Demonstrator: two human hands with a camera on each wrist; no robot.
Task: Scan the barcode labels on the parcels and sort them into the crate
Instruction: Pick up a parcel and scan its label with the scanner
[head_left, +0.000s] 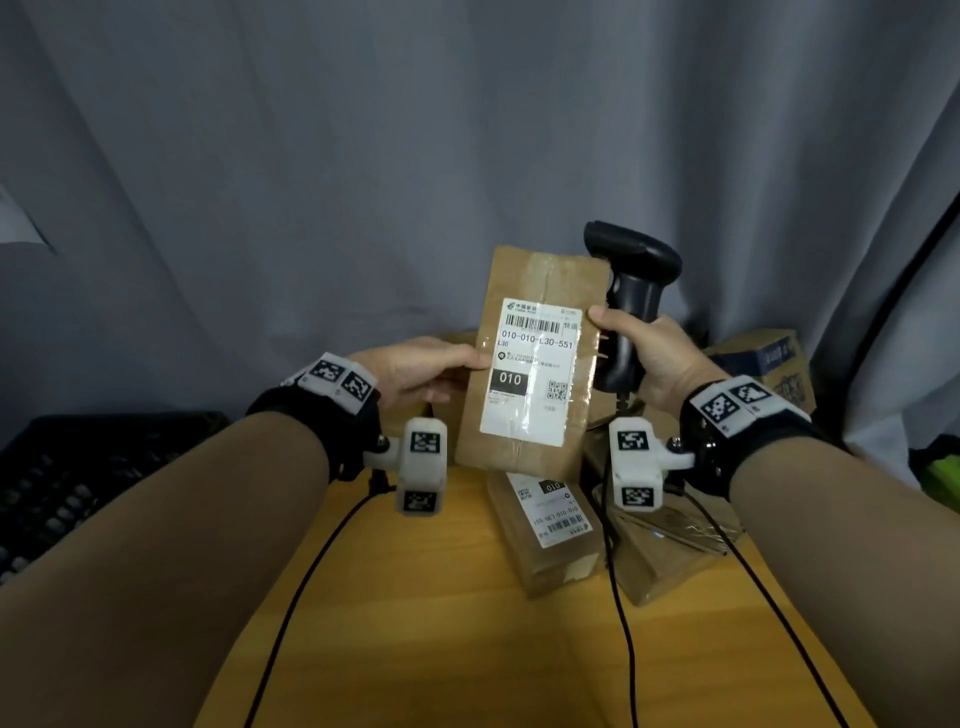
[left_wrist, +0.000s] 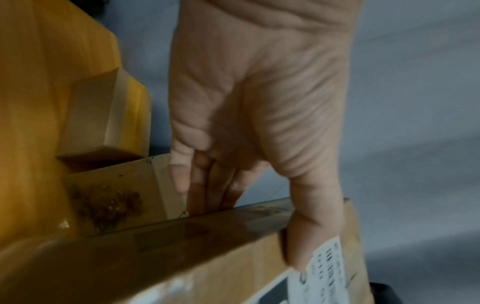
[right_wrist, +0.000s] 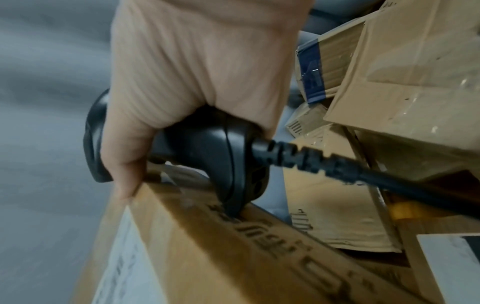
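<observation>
Between both hands stands a flat brown parcel (head_left: 530, 358), upright, its white barcode label (head_left: 535, 374) facing me. My left hand (head_left: 447, 371) grips its left edge, thumb (left_wrist: 311, 230) on the front and fingers behind the parcel (left_wrist: 182, 257). My right hand (head_left: 639, 348) is curled round the handle of a black barcode scanner (head_left: 634, 280), and its thumb presses the parcel's right edge. The scanner's head rises behind the parcel's top right corner. In the right wrist view the scanner (right_wrist: 221, 156) sits against the parcel (right_wrist: 221, 257).
A black crate (head_left: 78, 478) stands left of the yellow table (head_left: 441, 623). Another labelled parcel (head_left: 550, 535) and a taped box (head_left: 670, 556) lie under my hands. More cardboard boxes (head_left: 769, 364) are piled at the back right. The scanner cable (right_wrist: 363, 174) trails toward me.
</observation>
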